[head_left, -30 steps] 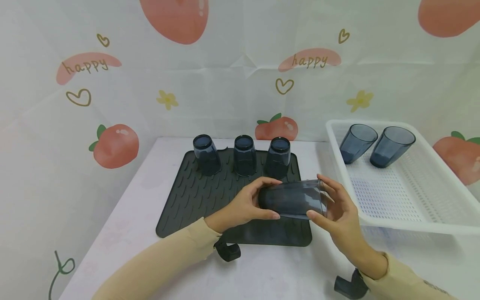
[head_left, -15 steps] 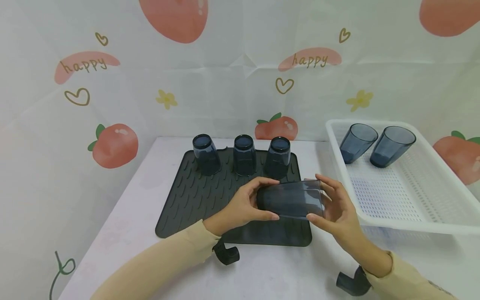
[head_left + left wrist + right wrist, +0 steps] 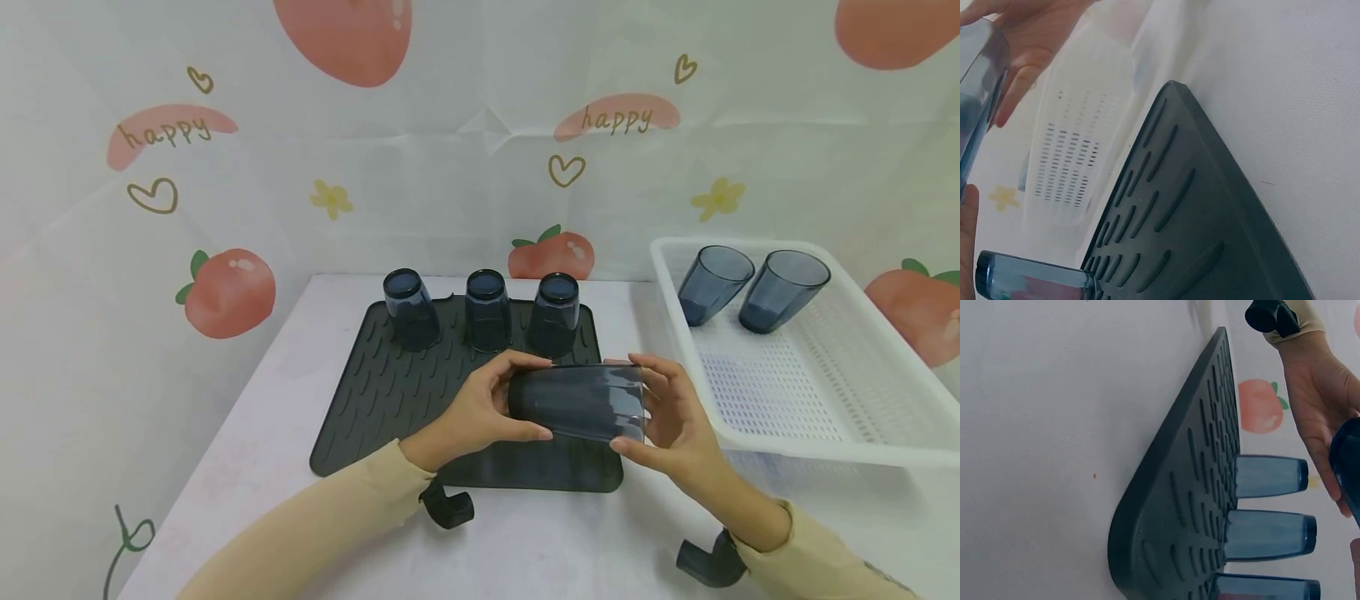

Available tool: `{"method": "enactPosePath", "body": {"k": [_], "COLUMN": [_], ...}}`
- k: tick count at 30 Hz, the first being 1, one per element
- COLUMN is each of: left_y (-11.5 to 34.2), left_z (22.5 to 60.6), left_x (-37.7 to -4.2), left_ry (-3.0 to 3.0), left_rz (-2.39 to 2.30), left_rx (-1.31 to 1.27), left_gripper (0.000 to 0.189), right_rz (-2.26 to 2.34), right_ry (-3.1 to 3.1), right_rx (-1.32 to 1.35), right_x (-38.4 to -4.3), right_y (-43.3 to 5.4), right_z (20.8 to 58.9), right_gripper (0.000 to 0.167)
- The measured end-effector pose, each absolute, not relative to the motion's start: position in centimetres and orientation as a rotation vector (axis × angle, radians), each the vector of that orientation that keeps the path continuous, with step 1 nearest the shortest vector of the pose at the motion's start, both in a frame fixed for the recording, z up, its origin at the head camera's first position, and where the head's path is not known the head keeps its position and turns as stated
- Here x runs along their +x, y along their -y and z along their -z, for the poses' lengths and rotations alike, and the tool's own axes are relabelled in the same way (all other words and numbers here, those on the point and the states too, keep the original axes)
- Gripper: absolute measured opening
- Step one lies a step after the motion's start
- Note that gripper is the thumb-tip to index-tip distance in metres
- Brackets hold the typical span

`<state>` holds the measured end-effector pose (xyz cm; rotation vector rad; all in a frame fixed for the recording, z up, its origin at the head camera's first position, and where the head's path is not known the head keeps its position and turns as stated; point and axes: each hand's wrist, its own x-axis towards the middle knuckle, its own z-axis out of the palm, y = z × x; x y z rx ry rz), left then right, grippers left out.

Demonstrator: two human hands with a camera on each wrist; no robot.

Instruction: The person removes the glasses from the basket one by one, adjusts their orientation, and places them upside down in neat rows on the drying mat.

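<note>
A dark blue tinted drinking glass (image 3: 576, 402) lies sideways in the air above the front right of the black ridged drying mat (image 3: 375, 400). My left hand (image 3: 491, 408) grips its base end, thumb below and fingers above. Its rim end, at the right, is held between the thumb and fingers of my right hand (image 3: 678, 417). In the left wrist view part of the glass (image 3: 979, 94) shows at the left edge, and in the right wrist view its base end (image 3: 1347, 456) shows at the right edge. Three matching glasses (image 3: 488, 312) stand upside down along the mat's back edge.
A white perforated plastic basket (image 3: 832, 457) sits at the right, with two more blue glasses (image 3: 783, 292) leaning inside it at the back. A white wall cloth (image 3: 420, 192) printed with fruit hangs behind the white table (image 3: 540, 550).
Both hands keep hold of the glass, which has shifted slightly left. It has turned a little, so its rim shows less. The other glasses have not moved.
</note>
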<state>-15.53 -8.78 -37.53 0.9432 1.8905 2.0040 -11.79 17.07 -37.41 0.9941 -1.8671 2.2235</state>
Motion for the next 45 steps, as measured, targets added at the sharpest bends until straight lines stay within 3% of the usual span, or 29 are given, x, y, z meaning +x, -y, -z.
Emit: {"method": "enactPosePath", "body": {"k": [17, 34, 45], "left_y": [9.3, 9.6, 10.4], "left_z": [36.7, 35.8, 35.6], "left_x": [-15.3, -15.2, -15.5], "left_ry": [-1.934, -1.926, -1.961], "left_rz": [-2.050, -2.115, -2.123], "left_rx": [1.077, 1.072, 1.096], "left_gripper": [0.066, 0.066, 0.071], "right_rz": [-2.154, -1.992, -1.964], "right_ry": [1.994, 2.304, 2.378], "right_rx": [0.942, 0.841, 0.909], "right_x": [-11.7, -11.9, -11.7], "right_y": [-17.3, -17.2, -17.6], "right_z": [38.2, 38.6, 38.7], "right_gripper": [0.090, 0.079, 0.078]}}
